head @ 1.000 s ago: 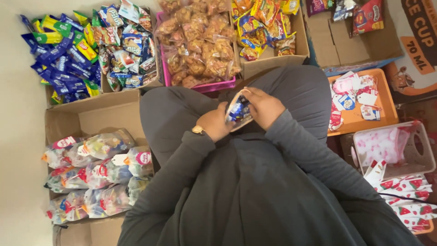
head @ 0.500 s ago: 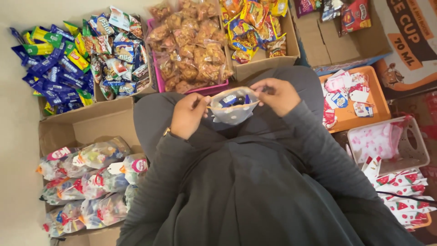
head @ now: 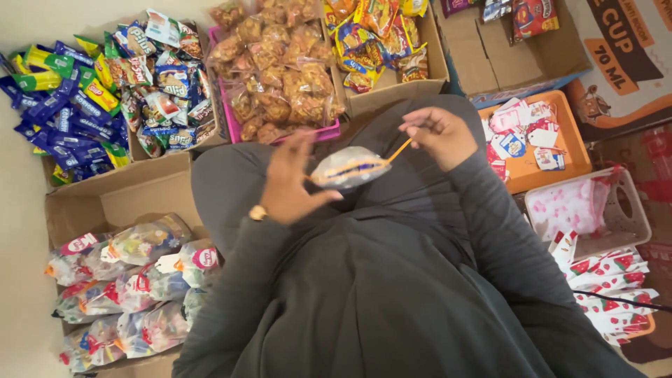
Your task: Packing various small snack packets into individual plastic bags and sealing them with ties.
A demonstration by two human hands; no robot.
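My left hand (head: pixel 288 183) and my right hand (head: pixel 439 133) hold a small clear plastic bag (head: pixel 350 168) of snacks between them, above my lap in a dark grey garment. An orange rubber band (head: pixel 392 152) runs taut from the bag to my right fingers, and its other end goes toward my left hand. My left hand is blurred, with a gold watch on its wrist. My right hand pinches the band close to the edge of a cardboard box.
A cardboard box (head: pixel 122 196) at left holds several filled gift bags (head: pixel 133 280). Boxes of blue and mixed snack packets (head: pixel 105 91), a pink basket of orange snacks (head: pixel 280 70), an orange tray of tags (head: pixel 532 136) and a white basket (head: pixel 581 206) surround my lap.
My hands have moved apart from around the bag. The rubber band is now stretched out from the bag to my right hand, and my left hand has dropped lower.
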